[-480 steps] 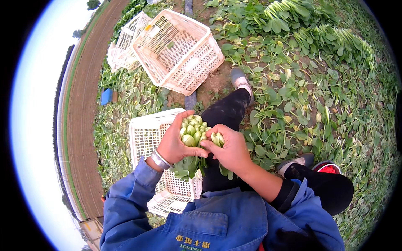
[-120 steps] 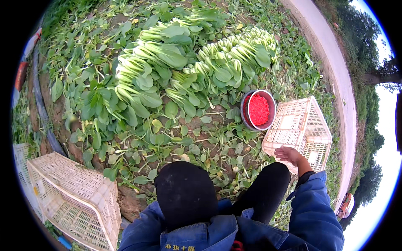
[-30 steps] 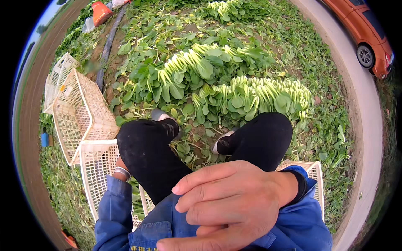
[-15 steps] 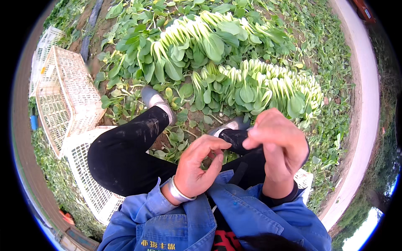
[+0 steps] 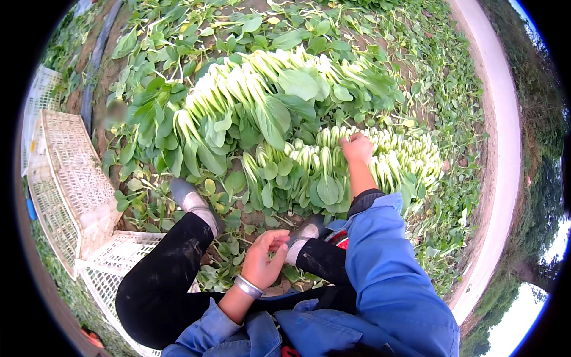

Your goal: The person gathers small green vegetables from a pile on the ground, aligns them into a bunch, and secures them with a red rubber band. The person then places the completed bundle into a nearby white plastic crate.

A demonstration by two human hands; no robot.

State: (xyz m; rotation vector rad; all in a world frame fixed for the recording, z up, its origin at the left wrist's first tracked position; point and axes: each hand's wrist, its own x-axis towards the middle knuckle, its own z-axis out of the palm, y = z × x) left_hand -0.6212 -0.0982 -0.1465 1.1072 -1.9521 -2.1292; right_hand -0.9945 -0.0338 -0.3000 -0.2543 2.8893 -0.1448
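The greens [image 5: 326,181] are set on the ground in two rows, near and far. Fat lt.-green stems are packed tight side by side, w/ wide dark leaves hung mostly to the near side. The near row's mid part is touched by the R hand [image 5: 358,150], fingers bent down; whether a bunch is gripped can't be told. The L hand [image 5: 262,260] is held half open w/ nothing in it, b/w the L leg [image 5: 160,279] and R leg [image 5: 321,262].

Some greens are hidden by the R sleeve [image 5: 380,250], and so is most of a bowl [image 5: 342,241] w/ red in it. At left, a pink crate [image 5: 83,172] is seen, w/ a white crate [image 5: 116,256] nearer, part-hid by the L leg. A pipe [image 5: 98,65] is seen far left, a path [image 5: 502,131] at right. Loose leaves [image 5: 455,101] are strewn all round.
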